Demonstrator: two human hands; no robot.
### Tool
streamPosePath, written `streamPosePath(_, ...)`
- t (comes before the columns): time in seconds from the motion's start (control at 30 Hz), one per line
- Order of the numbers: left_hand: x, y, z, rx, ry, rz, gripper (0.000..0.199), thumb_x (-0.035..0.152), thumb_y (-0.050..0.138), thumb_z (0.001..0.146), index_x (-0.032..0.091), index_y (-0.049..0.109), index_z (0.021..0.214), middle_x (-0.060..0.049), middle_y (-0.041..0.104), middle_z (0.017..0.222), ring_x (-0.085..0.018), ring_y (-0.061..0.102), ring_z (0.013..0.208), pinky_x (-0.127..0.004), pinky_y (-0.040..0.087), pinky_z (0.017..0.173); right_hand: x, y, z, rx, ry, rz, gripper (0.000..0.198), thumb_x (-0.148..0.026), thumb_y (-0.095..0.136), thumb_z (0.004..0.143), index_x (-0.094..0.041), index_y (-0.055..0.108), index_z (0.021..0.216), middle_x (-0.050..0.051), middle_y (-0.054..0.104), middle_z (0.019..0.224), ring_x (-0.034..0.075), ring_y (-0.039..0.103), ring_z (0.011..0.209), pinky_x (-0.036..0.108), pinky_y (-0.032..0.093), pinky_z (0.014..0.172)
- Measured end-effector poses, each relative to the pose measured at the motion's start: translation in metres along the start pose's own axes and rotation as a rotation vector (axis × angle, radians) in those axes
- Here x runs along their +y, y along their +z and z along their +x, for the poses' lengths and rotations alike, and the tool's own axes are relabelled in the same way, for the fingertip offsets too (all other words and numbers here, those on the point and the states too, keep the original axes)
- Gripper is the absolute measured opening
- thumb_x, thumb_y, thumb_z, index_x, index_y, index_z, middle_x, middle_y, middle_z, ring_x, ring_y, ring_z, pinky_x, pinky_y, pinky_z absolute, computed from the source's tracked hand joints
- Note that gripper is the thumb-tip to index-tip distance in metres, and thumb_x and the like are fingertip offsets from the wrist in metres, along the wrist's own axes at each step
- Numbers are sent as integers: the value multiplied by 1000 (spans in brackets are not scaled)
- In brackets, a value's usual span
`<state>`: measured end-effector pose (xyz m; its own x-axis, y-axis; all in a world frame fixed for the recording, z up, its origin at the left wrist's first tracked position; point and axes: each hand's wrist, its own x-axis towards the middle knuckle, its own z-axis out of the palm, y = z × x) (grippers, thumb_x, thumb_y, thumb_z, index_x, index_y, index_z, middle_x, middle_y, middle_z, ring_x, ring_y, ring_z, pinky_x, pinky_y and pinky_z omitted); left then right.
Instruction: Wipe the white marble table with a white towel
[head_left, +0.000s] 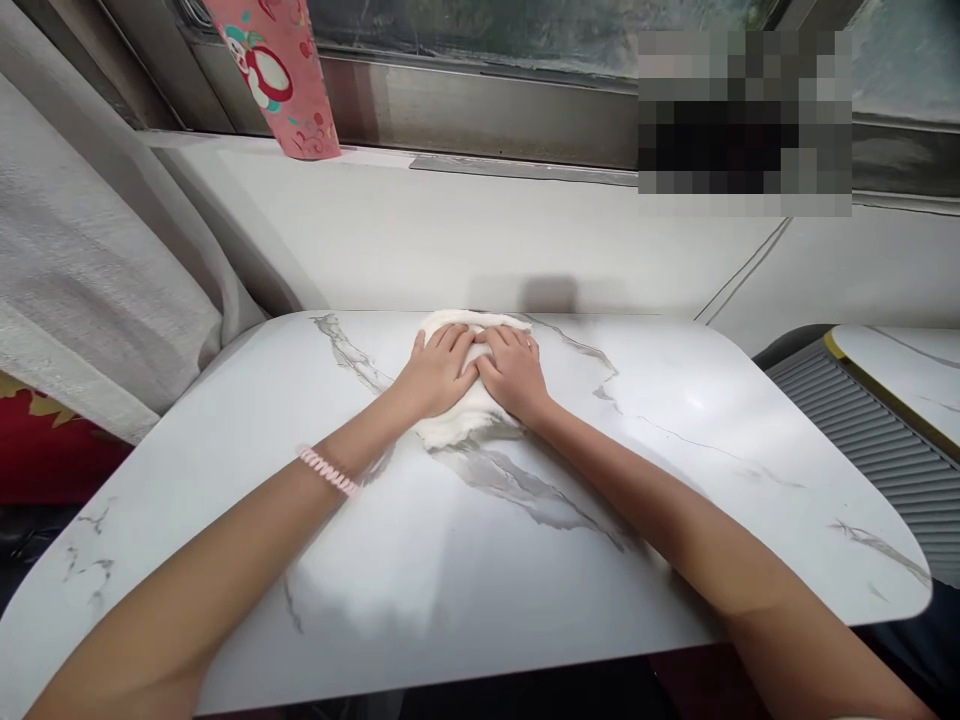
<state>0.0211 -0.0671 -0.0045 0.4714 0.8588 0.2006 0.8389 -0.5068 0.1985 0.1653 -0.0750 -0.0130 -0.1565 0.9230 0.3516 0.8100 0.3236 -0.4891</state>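
I see the cloth (463, 410), a white, soft-looking wad, lying at the far middle of the counter (675, 520), close to the edge that faces the wall. Both of my hands lie on it: the left hand (437, 372) and the right hand (513, 372) are flat, palms down, fingers spread and pointing away from me, thumbs touching each other over the middle of the cloth. Neither hand grips; they press it onto the marble-patterned top, and a rim of cloth shows beyond the fingertips and below the wrists. Judging from this, I would say the wiping is at its far reach: the cloth covers only a small patch, while the near half and both sides of the counter lie open around it. I cannot tell from the sheen which parts have been wiped; the surface shows grey veins and light patches but no clear crumbs or spills, so how much is left stays my guess, most likely the wide areas to either side. On my left wrist sits a pink coil band (328, 470). Beyond the counter runs a white wall with a window sill (517, 168), where a pink patterned cloth (279, 70) hangs; a grey curtain (90, 290) hangs at the left, and a second counter (907, 375) stands at the right.
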Motion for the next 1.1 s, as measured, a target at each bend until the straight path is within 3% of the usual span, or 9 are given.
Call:
streamPosePath(0.23,-38,7,37,33,27,-50,45,35,32,97,18,44,137,-12,45,148,-25,35,139,-52,21,117,8,15,43,-2,34,11,30,-19,40,86,-21,60,107,8,63,122,26,48,122,47,26,111)
streamPosePath(0.5,-48,0,30,7,-43,-46,46,36,29,98,18,42,137,-13,40,152,-27,31,142,-57,20,116,1,26,56,-14,8,53,33,-16,41,85,-20,62,111,7,65,121,24,49,122,45,23,113)
streamPosePath(0.67,-49,-6,-10,-31,-11,-2,52,37,24,98,14,39,141,-16,37,153,-29,28,144,-58,20,116,-19,22,17,-69,-76,44,36,-21,45,88,-20,61,120,8,55,137,24,38,135,45,17,117)
streamPosePath(0.87,-36,-24,-90,-118,-16,37,60,42,17,99,10,35,146,-16,33,156,-29,23,147,-58,17,118,-63,17,-47,-144,-112,63,36,-26,45,92,-18,58,125,9,50,143,25,33,139,46,12,120)
streamPosePath(1.1,-19,-32,-163,-48,-49,70,56,41,20,101,14,34,148,-14,37,154,-28,26,146,-55,19,119,-95,14,-101,-194,-207,112,37,-25,42,94,-17,56,128,11,45,146,25,28,141,49,9,121)
